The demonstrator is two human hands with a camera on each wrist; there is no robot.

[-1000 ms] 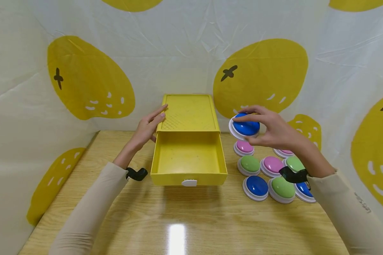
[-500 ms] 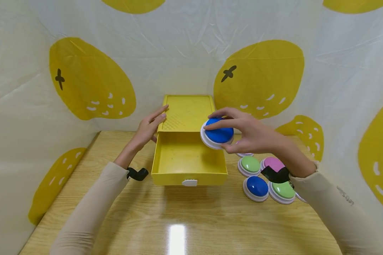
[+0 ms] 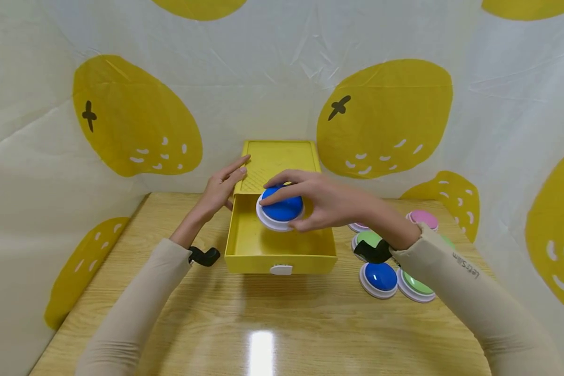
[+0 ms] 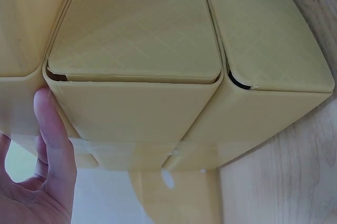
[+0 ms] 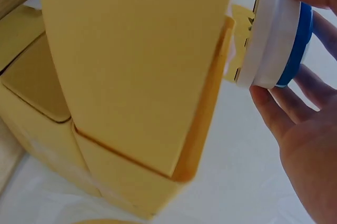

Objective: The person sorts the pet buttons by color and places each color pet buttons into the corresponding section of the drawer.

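My right hand [image 3: 310, 201] grips a blue dome button with a white base [image 3: 281, 210] and holds it over the open drawer [image 3: 282, 245] of a yellow box [image 3: 279, 162]. In the right wrist view the same blue button [image 5: 279, 34] is pinched at its white rim by my fingers [image 5: 274, 113], beside the yellow drawer wall [image 5: 158, 76]. My left hand [image 3: 221, 188] lies with straight fingers against the left side of the box; its fingers [image 4: 52, 139] touch the yellow box [image 4: 137, 97] in the left wrist view.
Several dome buttons lie on the wooden table [image 3: 263, 324] right of the drawer: a blue one [image 3: 379, 278], green ones [image 3: 415, 287] and a pink one [image 3: 422, 219]. The drawer has a white handle [image 3: 280, 269]. A lemon-print sheet [image 3: 380, 115] closes off the back and sides.
My right hand has carried the blue button leftward from above the pile of buttons to above the open drawer. My left hand has stayed on the box.
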